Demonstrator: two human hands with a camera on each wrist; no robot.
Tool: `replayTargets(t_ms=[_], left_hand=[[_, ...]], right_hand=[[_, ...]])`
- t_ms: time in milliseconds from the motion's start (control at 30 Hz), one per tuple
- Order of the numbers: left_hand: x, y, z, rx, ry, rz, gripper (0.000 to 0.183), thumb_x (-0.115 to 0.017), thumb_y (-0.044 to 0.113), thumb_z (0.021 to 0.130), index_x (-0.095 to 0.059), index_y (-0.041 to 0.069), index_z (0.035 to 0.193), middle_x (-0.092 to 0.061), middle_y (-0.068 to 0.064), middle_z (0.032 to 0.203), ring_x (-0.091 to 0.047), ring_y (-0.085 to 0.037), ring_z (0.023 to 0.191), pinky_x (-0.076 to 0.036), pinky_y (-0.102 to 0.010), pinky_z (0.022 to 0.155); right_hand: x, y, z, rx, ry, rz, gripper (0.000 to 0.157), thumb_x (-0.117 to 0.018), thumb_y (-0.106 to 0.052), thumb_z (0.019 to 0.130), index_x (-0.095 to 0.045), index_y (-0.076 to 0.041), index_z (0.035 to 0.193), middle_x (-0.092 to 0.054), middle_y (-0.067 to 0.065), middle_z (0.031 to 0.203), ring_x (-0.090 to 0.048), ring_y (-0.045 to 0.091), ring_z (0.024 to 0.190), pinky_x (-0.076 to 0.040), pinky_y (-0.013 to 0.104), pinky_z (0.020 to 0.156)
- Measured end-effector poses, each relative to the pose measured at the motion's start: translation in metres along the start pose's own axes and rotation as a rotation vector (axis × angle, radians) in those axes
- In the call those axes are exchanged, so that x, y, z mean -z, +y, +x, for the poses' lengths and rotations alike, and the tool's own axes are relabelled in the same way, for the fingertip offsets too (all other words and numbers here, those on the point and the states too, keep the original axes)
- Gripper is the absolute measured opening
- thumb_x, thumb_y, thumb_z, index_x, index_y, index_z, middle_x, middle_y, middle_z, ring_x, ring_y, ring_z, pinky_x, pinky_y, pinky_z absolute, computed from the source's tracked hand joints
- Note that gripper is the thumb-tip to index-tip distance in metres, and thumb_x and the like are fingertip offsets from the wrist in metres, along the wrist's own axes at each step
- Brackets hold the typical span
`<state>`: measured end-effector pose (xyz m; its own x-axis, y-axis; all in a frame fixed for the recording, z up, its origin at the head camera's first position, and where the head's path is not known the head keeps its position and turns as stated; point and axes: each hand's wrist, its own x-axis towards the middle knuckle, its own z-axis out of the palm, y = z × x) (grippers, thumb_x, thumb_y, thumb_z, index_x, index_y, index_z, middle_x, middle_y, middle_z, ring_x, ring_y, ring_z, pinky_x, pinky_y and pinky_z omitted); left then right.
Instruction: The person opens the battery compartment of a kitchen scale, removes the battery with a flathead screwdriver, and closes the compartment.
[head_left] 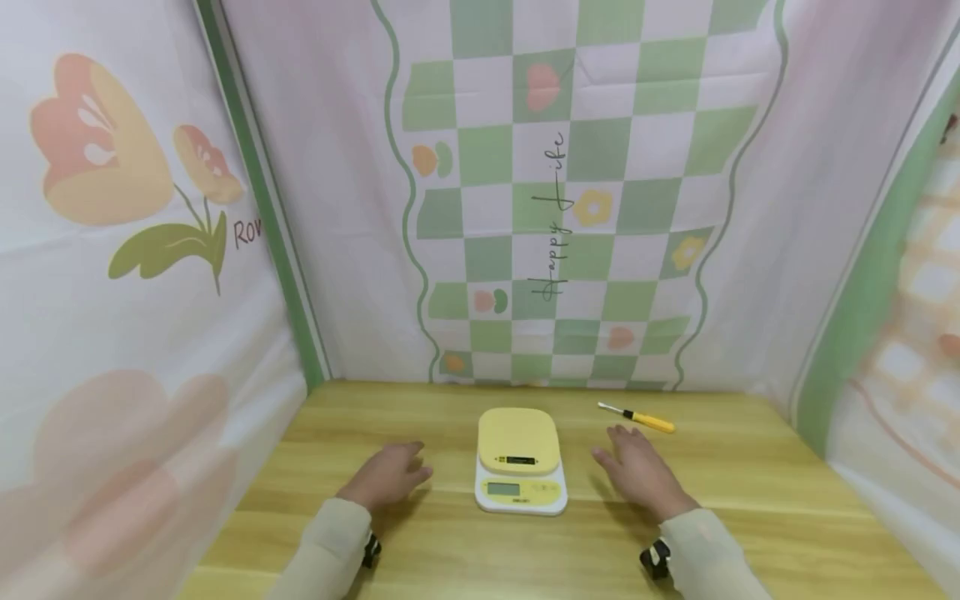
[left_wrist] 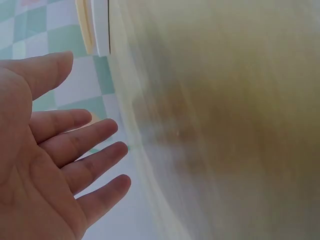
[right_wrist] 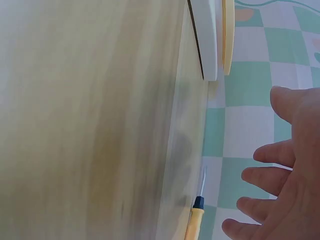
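A kitchen scale (head_left: 519, 460) with a yellow weighing plate and a white base lies on the wooden table between the two hands. To its left is my left hand (head_left: 387, 475), fingers loosely extended and holding nothing. The left wrist view shows that palm (left_wrist: 40, 165) with the fingers spread, and the scale's edge (left_wrist: 100, 27) above. My right hand (head_left: 636, 468) is on the other side, apart from the scale, its fingers relaxed. Beyond its fingertips lies a screwdriver (head_left: 637, 417) with a yellow and black handle, also visible low in the right wrist view as a screwdriver (right_wrist: 196, 215).
The wooden table (head_left: 450, 558) ends at the back against a hanging cloth (head_left: 487, 200) with green and white checks. A flowered cloth (head_left: 112, 333) hangs on the left, and another patterned cloth (head_left: 915, 350) on the right.
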<state>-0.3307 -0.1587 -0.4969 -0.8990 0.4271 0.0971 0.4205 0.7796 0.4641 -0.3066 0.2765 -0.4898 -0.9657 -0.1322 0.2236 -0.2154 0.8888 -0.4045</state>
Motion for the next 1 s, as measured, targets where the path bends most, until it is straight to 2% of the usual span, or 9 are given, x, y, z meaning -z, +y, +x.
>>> replayTargets(t_ms=[200, 400, 667, 900, 1000], left_hand=[[-0.005, 0.007, 0.008, 0.023, -0.005, 0.014, 0.06, -0.058, 0.043, 0.096, -0.052, -0.002, 0.135, -0.056, -0.019, 0.133, -0.053, -0.037, 0.121, -0.041, -0.055, 0.101], [-0.012, 0.017, 0.015, 0.04, -0.018, -0.007, 0.061, -0.059, 0.043, 0.095, -0.052, -0.003, 0.135, -0.057, -0.019, 0.132, -0.052, -0.038, 0.122, -0.04, -0.055, 0.101], [-0.022, 0.028, 0.024, 0.034, -0.025, -0.014, 0.061, -0.059, 0.044, 0.095, -0.054, -0.002, 0.134, -0.057, -0.019, 0.131, -0.052, -0.037, 0.122, -0.041, -0.054, 0.101], [-0.031, 0.031, 0.034, 0.03, -0.036, -0.026, 0.061, -0.059, 0.046, 0.095, -0.054, -0.001, 0.133, -0.058, -0.018, 0.13, -0.053, -0.035, 0.121, -0.042, -0.052, 0.101], [-0.035, 0.031, 0.039, 0.027, -0.03, -0.025, 0.062, -0.059, 0.047, 0.094, -0.055, -0.001, 0.133, -0.059, -0.017, 0.129, -0.054, -0.035, 0.119, -0.043, -0.052, 0.099]], right_hand=[[-0.004, -0.003, 0.006, 0.009, -0.027, 0.012, 0.089, -0.028, -0.065, 0.097, -0.039, 0.012, 0.141, -0.034, 0.032, 0.146, -0.021, 0.054, 0.135, -0.018, 0.065, 0.107], [-0.008, -0.008, 0.014, 0.014, -0.046, 0.04, 0.078, -0.035, -0.057, 0.101, -0.042, 0.012, 0.139, -0.037, 0.032, 0.144, -0.024, 0.052, 0.135, -0.019, 0.064, 0.108], [-0.02, -0.012, 0.019, -0.018, -0.098, 0.103, 0.084, -0.033, -0.064, 0.098, -0.043, 0.009, 0.14, -0.042, 0.031, 0.141, -0.028, 0.052, 0.134, -0.021, 0.065, 0.107], [-0.029, -0.019, 0.024, -0.01, -0.095, 0.122, 0.062, -0.045, -0.042, 0.102, -0.046, 0.009, 0.137, -0.046, 0.03, 0.138, -0.032, 0.052, 0.132, -0.023, 0.065, 0.106], [-0.033, -0.024, 0.028, -0.002, -0.1, 0.148, 0.062, -0.047, -0.041, 0.102, -0.047, 0.009, 0.137, -0.046, 0.03, 0.138, -0.033, 0.052, 0.131, -0.023, 0.065, 0.106]])
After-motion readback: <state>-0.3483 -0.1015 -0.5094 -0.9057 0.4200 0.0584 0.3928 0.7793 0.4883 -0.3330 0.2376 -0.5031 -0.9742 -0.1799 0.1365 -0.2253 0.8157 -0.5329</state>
